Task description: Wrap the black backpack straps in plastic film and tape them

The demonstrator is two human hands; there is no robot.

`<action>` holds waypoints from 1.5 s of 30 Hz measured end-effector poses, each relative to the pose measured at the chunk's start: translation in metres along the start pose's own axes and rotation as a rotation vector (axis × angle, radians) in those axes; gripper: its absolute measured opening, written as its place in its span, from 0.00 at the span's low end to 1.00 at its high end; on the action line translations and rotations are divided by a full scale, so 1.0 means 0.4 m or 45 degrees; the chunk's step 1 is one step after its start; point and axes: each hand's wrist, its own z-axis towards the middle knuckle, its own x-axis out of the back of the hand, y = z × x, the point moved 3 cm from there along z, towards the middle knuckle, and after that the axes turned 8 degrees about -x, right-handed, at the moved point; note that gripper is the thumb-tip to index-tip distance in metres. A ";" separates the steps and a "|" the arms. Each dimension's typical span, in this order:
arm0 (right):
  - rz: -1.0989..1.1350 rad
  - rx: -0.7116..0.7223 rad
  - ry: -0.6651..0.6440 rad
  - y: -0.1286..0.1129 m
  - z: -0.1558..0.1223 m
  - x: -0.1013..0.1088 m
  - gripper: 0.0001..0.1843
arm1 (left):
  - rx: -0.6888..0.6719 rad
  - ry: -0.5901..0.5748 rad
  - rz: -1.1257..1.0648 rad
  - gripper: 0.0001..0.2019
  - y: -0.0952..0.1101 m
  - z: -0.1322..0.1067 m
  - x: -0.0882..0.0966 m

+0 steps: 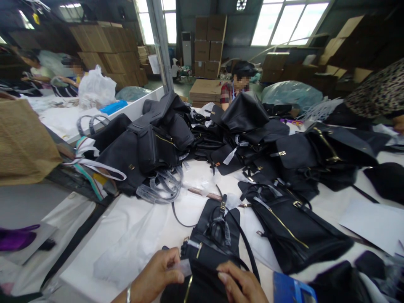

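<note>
Right in front of me a black bag (205,280) with a gold zipper lies on the white table. My left hand (162,269), a bracelet at its wrist, pinches a small clear plastic piece (183,267) between thumb and fingers, over the bag's left edge. On the bag's right side, the fingers of my right hand (240,282) are closed on its black edge. The bag's flap (205,210), with a gold buckle and plastic-wrapped straps, spreads away from me. What lies under my hands is partly hidden.
Black bags (151,147) are heaped across the table's far side. Another black bag (287,227) lies at right, near a blue box (292,288) and white paper (375,225). Clear plastic (132,244) lies at left. A person (232,90) sits beyond the heap.
</note>
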 end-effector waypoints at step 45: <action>-0.409 0.043 -0.067 -0.050 0.015 0.021 0.10 | 0.152 -0.392 -0.002 0.24 -0.001 0.002 -0.051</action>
